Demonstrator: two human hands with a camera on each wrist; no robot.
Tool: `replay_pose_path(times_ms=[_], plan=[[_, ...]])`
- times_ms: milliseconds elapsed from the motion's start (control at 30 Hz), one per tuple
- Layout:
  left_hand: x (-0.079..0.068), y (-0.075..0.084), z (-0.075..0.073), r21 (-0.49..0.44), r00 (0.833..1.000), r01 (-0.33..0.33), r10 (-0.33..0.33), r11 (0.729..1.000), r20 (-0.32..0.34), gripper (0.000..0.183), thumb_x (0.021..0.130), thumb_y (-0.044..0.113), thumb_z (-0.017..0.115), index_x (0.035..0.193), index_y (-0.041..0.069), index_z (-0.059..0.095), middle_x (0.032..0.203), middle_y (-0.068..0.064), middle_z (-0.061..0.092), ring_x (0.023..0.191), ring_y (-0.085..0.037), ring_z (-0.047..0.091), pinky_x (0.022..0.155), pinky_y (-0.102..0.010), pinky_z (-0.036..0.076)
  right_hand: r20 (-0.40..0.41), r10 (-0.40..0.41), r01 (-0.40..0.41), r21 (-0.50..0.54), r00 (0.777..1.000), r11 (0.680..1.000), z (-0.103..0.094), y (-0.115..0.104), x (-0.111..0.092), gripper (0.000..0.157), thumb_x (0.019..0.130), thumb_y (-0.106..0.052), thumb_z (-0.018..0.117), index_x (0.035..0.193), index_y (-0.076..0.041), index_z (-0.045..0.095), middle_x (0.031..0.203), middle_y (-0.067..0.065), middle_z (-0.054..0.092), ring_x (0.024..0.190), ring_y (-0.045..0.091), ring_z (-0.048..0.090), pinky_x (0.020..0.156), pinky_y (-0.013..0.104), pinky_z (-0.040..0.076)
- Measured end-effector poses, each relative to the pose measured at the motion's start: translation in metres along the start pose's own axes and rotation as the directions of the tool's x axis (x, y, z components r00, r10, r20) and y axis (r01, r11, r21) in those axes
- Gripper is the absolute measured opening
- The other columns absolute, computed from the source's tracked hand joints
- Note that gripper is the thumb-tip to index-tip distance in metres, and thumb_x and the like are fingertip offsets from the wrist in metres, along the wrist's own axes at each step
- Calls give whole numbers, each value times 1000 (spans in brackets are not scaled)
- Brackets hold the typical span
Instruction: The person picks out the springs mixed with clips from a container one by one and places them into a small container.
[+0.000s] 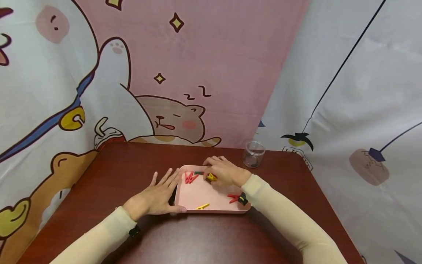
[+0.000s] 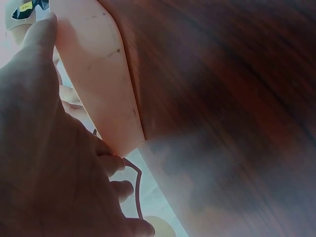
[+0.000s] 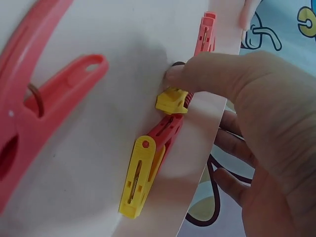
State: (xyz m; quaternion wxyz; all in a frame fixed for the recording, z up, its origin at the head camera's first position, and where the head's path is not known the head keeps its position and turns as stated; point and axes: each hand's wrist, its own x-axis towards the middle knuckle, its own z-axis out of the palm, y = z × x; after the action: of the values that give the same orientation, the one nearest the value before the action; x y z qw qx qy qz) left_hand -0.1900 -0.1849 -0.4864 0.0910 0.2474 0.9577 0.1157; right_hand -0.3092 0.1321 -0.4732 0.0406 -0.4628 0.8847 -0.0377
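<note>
A shallow pink tray (image 1: 211, 211) holds small red, yellow and dark green clothespins. My left hand (image 1: 156, 196) spreads its straight fingers along the tray's left side, with the thumb at the near left corner. Over the tray's far side, my right hand (image 1: 224, 172) bends its fingers down and pinches a yellow clothespin (image 3: 172, 101); the index fingertip is mostly hidden behind the thumb. Just below that one, a red clothespin (image 3: 165, 129) and another yellow clothespin (image 3: 136, 177) lie touching. Red clothespins (image 1: 190, 178) rest at the far left, beside a dark green clothespin (image 1: 199, 172).
Near the tray's front wall lies a single yellow clothespin (image 1: 202, 206). A red clothespin (image 1: 233, 198) sits at the right, partly behind the black wrist device (image 1: 243, 198). A clear round jar (image 1: 253, 154) stands at the back right of the brown table (image 1: 211, 238).
</note>
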Motion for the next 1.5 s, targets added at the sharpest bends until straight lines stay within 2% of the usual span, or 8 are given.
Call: replay_pose_path(times_ms=[333,700,1033,1200,1500], plan=[[-3,2,3,1,1000,-10,10,1000,4,136,96,92,68,186,3,20,197,-19,13,183,-49,16,137,-89,15,-43,30,-26,70,999,997,5,-5,-14,27,99,-25,91,126,-27,88,160,5,66,152,28,58,126,56,46],[-1,1,4,6,1000,-12,12,1000,3,135,96,92,69,186,4,20,198,-18,12,183,-49,16,137,-90,14,-122,23,-14,76,992,997,-7,-5,-28,28,100,-28,92,128,-23,88,131,-1,75,130,24,67,113,52,53],[0,0,3,5,1000,-15,15,1000,-9,135,96,92,69,187,5,20,197,-20,12,183,-51,17,137,-90,14,-155,55,-40,97,986,994,-12,3,-42,33,103,-27,90,135,-23,86,127,0,77,122,21,68,106,47,60],[1,1,1,-9,1000,-15,14,1000,-11,136,96,92,69,187,4,19,198,-19,12,183,-51,16,137,-90,13,-202,69,-46,117,977,992,-14,8,-47,35,100,-24,92,134,-19,87,125,2,78,120,23,70,104,49,61],[0,-1,3,0,1000,-20,20,1000,-15,135,96,92,69,186,4,21,197,-20,13,183,-50,15,137,-90,13,-275,122,-80,159,954,984,-13,15,-58,32,98,-18,93,129,-17,87,124,4,79,118,25,72,104,51,61]])
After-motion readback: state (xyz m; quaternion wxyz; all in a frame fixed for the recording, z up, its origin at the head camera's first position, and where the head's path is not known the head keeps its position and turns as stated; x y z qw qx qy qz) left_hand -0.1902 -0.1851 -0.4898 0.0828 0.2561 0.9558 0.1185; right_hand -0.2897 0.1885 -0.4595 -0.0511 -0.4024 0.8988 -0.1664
